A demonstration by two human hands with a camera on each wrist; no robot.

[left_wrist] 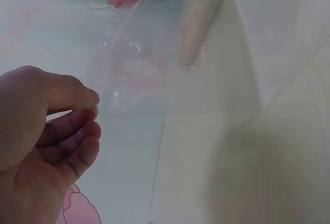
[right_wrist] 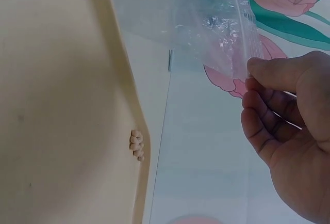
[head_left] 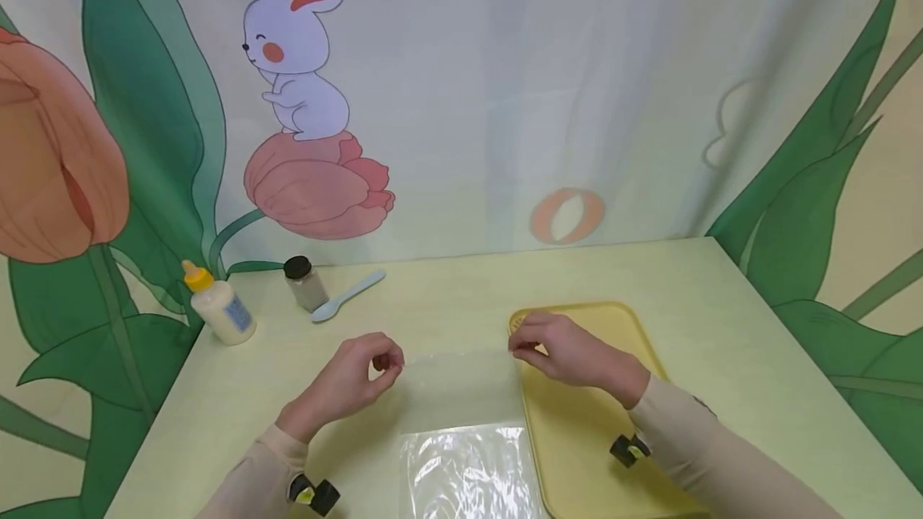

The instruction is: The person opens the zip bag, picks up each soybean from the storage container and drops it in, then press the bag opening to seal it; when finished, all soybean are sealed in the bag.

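Between the two hands stretches a clear plastic zip bag. My left hand pinches its upper left corner between thumb and fingertips. At the opposite top corner, my right hand pinches the edge the same way, over the left side of a yellow tray. The zip strip runs along the held edge in the right wrist view. Toward the front, shiny, wrinkled clear plastic gleams beside the tray. In the left wrist view the bag looks see-through, with nothing visible inside.
A white glue bottle with a yellow cap stands at the left. Near it are a black-lidded jar and a pale blue spoon. Small beige round lumps sit at the tray's corner. A printed curtain hangs behind the table.
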